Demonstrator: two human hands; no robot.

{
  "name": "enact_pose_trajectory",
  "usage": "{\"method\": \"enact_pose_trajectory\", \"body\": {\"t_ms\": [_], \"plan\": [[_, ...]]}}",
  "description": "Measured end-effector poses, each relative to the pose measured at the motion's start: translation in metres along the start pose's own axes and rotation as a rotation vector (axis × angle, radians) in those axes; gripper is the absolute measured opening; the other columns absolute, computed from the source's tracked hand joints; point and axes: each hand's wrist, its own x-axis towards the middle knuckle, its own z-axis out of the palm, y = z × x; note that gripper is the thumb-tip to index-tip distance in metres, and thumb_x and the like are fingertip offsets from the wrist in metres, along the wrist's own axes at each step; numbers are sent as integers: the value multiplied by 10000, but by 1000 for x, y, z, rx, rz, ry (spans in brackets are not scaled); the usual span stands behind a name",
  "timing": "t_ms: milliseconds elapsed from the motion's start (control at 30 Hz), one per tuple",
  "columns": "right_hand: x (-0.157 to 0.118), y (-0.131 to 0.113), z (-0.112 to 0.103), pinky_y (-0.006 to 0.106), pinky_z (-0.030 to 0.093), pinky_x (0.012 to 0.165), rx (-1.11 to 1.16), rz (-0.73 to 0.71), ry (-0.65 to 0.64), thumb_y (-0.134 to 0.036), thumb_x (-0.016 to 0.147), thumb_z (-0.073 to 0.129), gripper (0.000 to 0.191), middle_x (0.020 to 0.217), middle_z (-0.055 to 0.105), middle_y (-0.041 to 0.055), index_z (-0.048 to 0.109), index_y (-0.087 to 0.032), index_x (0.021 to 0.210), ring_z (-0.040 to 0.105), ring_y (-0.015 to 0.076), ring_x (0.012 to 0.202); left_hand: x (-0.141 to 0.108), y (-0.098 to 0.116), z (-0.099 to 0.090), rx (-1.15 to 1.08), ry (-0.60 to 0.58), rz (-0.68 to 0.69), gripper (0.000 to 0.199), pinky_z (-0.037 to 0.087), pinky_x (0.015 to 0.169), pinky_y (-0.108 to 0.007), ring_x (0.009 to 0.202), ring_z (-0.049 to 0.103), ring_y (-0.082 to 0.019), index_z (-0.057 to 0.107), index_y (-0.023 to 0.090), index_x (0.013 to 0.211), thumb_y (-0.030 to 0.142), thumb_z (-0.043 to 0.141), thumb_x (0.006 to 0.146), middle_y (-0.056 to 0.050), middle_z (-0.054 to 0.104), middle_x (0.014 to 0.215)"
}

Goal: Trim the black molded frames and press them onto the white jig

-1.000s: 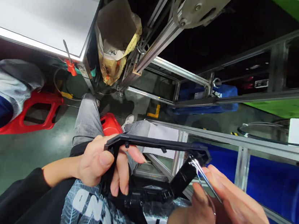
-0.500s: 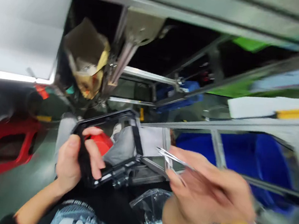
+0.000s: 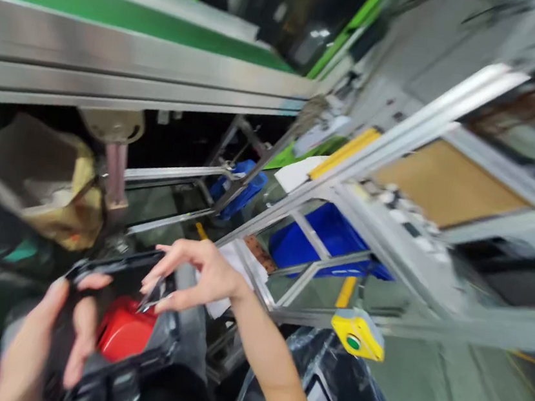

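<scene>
At the lower left, my left hand is wrapped round one side of a black rectangular frame, which is blurred. Above the frame's opening, my right hand grips a small metal tool like tweezers or small scissors, its tip pointing down and to the left. Thumb and fingers of that hand are bent round the tool. Through the opening a red object shows below. Whether the tool's tip touches the frame is unclear.
A green-topped metal conveyor crosses the upper left, with a paper bag under it. Aluminium framing stands to the right, with blue bins behind. A yellow box with a green button hangs near a plastic-wrapped black bundle.
The view has swung to the right. My right hand has moved left, from beside the black frame to over its opening, still holding the metal tool. My left hand keeps its hold.
</scene>
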Motion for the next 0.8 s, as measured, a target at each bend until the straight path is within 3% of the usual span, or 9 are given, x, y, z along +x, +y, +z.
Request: {"method": "enact_pose_trajectory", "body": {"t_ms": [100, 167, 267, 333, 400, 500, 667, 733, 800], "plan": [[-7, -10, 6, 223, 641, 890, -99, 75, 210, -154, 836, 937, 350, 1039, 797, 58, 734, -194, 1119, 781, 161, 980, 13, -2, 33, -97, -48, 75, 491, 356, 295, -152, 255, 454, -104, 812, 172, 1145, 608, 620, 1028, 20, 595, 474], [-12, -11, 8, 177, 631, 896, -262, 112, 324, -115, 856, 905, 339, 1042, 793, 36, 749, -223, 1138, 776, 134, 974, 29, -10, 35, -130, -115, 60, 635, 324, 278, -165, 243, 439, -115, 801, 84, 1122, 687, 662, 981, 5, 579, 442], [-19, -11, 14, 174, 645, 890, -390, 127, 484, -121, 848, 902, 346, 1047, 794, 46, 765, -241, 1143, 780, 148, 964, 42, -23, 24, -232, -184, 18, 746, 409, 326, -188, 330, 554, -142, 761, 66, 1259, 737, 679, 943, -25, 674, 557], [-21, -14, 22, 177, 657, 874, -464, 103, 637, -135, 808, 930, 359, 1048, 794, 59, 781, -243, 1117, 785, 163, 935, 40, -30, 21, -289, -238, 27, 744, 559, 461, -230, 495, 690, -181, 746, 82, 1299, 713, 733, 906, -63, 752, 709], [-21, -18, 29, 213, 682, 849, -535, 63, 750, -124, 762, 954, 389, 1038, 792, 80, 798, -242, 1098, 790, 195, 895, 33, -36, 23, -307, -260, 72, 662, 633, 611, -261, 665, 766, -203, 735, 101, 1315, 622, 783, 909, -91, 793, 844], [-20, -22, 36, 287, 709, 782, -593, 23, 766, -98, 709, 972, 453, 1001, 789, 110, 818, -244, 1110, 788, 245, 854, 21, -41, 26, -306, -277, 126, 564, 635, 653, -265, 722, 787, -207, 677, 124, 1410, 505, 743, 999, -96, 805, 888], [-23, -20, 39, 346, 683, 798, -620, -65, 886, -49, 625, 994, 667, 1052, 780, 91, 815, -270, 1228, 781, 252, 879, 3, -47, 29, -275, -379, 207, 636, 656, 808, -319, 881, 831, -235, 499, 228, 1610, 388, 737, 1042, -116, 822, 1113], [-21, -21, 43, 379, 640, 761, -634, -78, 881, -60, 663, 980, 594, 1033, 780, 73, 831, -294, 1189, 775, 250, 881, -3, -48, 32, -251, -371, 223, 550, 644, 855, -315, 886, 836, -231, 516, 218, 1583, 366, 682, 1080, -121, 823, 1127], [-17, -25, 49, 456, 606, 810, -711, -7, 808, -128, 760, 941, 356, 991, 781, 58, 852, -322, 1046, 766, 267, 922, -8, -47, 34, -239, -309, 217, 459, 637, 836, -294, 862, 837, -231, 569, 176, 1512, 384, 627, 1108, -129, 827, 1084]]}}
